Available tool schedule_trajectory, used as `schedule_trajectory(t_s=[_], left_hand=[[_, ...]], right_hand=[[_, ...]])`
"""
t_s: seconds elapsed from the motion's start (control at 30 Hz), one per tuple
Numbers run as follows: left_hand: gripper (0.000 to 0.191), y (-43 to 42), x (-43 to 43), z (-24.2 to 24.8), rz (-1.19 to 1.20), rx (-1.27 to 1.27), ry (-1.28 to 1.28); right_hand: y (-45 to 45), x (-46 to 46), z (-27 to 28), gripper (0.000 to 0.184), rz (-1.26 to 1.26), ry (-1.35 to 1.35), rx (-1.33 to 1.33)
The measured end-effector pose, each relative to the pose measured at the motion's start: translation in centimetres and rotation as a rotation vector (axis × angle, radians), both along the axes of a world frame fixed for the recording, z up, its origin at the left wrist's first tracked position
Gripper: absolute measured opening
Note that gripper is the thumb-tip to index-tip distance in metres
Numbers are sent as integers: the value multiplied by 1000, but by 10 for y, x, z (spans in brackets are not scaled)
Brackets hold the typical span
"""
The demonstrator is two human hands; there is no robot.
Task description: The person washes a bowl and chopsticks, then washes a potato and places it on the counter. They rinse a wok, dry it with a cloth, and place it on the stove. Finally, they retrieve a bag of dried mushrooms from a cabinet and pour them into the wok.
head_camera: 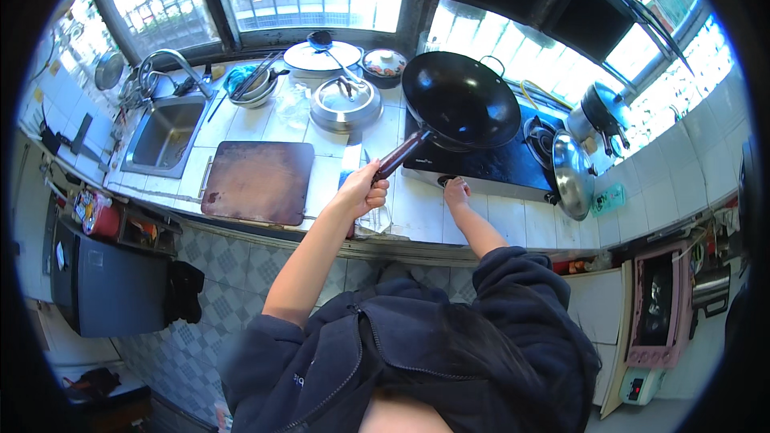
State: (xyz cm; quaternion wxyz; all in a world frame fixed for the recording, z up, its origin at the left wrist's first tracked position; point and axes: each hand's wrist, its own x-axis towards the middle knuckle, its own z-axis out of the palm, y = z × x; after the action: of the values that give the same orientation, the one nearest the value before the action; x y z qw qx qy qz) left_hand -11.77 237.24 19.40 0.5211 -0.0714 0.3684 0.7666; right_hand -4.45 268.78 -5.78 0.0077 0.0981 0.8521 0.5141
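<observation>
My left hand grips the dark wooden handle of a black wok. The wok sits over the left part of a gas stove with a black top, and a small loop handle rises at its far rim. At the stove's front panel, the fingers of my right hand are closed around a black control knob. Whether a flame burns under the wok is hidden. To the left of my left hand lies a worn wooden cutting board.
A steel sink with a curved faucet is at the left. A lidded steel pot and stacked bowls stand behind the board. A shiny domed lid leans at the stove's right end, near a pan.
</observation>
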Motion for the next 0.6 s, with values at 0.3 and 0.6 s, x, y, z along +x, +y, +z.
schedule_trajectory(t_s=[0.3, 0.6], left_hand=[[28, 13, -15, 31, -27, 11, -29], [27, 16, -14, 40, 10, 2, -53]], right_hand=[[3, -3, -1, 19, -10, -20, -55], [2, 1, 0, 19, -8, -9, -8]])
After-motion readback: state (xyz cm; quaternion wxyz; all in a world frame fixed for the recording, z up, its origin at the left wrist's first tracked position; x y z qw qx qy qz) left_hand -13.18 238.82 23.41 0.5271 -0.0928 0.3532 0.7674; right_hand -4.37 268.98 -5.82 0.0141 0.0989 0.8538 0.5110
